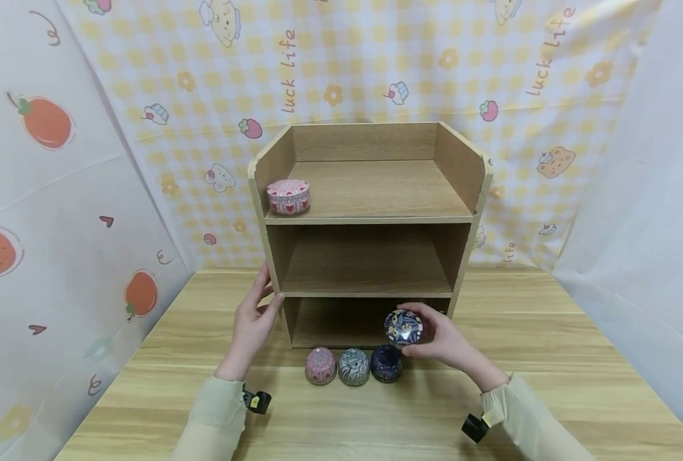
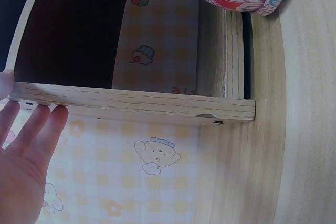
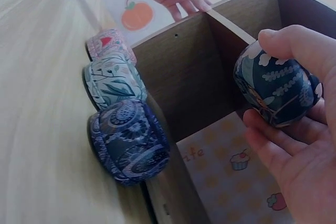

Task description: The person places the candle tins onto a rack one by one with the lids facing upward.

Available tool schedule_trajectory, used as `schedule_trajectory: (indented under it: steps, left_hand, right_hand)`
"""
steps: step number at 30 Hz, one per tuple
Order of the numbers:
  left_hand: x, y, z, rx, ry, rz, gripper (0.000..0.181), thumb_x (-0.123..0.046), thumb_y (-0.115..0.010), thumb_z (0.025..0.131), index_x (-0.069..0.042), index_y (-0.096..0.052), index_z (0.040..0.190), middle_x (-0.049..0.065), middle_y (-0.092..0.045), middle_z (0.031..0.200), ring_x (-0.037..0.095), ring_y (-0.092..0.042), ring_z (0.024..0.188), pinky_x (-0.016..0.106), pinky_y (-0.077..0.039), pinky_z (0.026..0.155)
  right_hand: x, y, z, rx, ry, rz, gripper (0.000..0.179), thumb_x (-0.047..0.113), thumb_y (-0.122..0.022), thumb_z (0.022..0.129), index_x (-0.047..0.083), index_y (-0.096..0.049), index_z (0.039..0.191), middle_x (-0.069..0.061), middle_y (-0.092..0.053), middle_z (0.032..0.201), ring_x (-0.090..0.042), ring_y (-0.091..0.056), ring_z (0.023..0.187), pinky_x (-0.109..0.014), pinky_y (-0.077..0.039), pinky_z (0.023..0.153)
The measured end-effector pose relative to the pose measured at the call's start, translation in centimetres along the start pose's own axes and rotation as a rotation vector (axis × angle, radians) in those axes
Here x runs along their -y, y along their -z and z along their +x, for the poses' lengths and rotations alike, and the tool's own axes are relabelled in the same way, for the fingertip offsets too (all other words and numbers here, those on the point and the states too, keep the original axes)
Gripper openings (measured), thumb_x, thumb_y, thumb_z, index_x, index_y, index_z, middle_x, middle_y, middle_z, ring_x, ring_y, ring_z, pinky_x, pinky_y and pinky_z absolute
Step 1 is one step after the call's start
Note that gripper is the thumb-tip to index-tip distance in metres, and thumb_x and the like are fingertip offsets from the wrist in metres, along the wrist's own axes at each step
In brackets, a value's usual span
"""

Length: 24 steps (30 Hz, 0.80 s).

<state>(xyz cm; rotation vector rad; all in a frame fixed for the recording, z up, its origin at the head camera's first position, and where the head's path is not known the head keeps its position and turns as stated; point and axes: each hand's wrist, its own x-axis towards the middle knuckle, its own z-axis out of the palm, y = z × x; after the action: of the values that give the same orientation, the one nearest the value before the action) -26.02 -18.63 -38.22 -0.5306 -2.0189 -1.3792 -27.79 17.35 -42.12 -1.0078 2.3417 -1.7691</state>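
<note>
My right hand [image 1: 442, 339] grips a dark blue floral tin [image 1: 403, 328] between thumb and fingers, in front of the bottom compartment of a wooden shelf [image 1: 370, 219]. In the right wrist view the tin [image 3: 278, 85] is tilted, with leaf and flower patterns showing. My left hand [image 1: 252, 323] holds the shelf's left side panel, its thumb at the front edge and fingertips against the outer face. On the table before the shelf stand a pink tin [image 1: 321, 366], a pale green leaf-patterned tin [image 1: 354, 367] and a navy patterned tin [image 1: 386, 363], in a row.
A larger pink and red oval tin [image 1: 288, 196] sits at the left end of the shelf's top level. The shelf stands on a wood-grain table [image 1: 549, 358]. Behind it hangs a yellow checked cloth [image 1: 370, 64], with white cloth on both sides.
</note>
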Motion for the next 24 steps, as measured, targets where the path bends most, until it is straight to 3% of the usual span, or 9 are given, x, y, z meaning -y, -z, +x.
schedule_trajectory:
  steps: [9,17,24]
  left_hand:
    - [0.0,0.0,-0.1,0.001,0.0,-0.021,0.065,0.013,-0.06,0.089,0.002,-0.032,0.148,0.027,-0.044,0.142,0.045,-0.055,0.112,0.015,-0.051,0.081]
    - [0.2,-0.1,-0.1,0.002,-0.004,-0.018,0.066,0.013,-0.06,0.088,0.003,-0.032,0.147,0.029,-0.044,0.14,0.046,-0.055,0.111,0.015,-0.05,0.08]
    - [0.3,-0.1,-0.1,0.004,0.004,-0.021,0.066,0.012,-0.06,0.089,0.001,-0.032,0.148,0.027,-0.045,0.141,0.045,-0.055,0.112,0.015,-0.05,0.081]
  right_hand:
    - [1.1,0.7,0.3,-0.003,0.013,0.001,0.071,0.0,-0.082,0.072,-0.009,-0.046,0.133,-0.022,-0.057,0.124,-0.016,-0.061,0.106,-0.027,-0.052,0.088]
    - [2.0,1.0,0.3,0.0,-0.007,-0.004,0.069,0.001,-0.083,0.071,-0.001,-0.05,0.133,-0.02,-0.056,0.126,-0.017,-0.061,0.107,-0.028,-0.051,0.091]
    - [3.0,1.2,0.5,0.006,0.017,-0.038,0.069,0.003,-0.083,0.072,-0.004,-0.051,0.132,-0.018,-0.058,0.124,-0.019,-0.063,0.105,-0.028,-0.052,0.089]
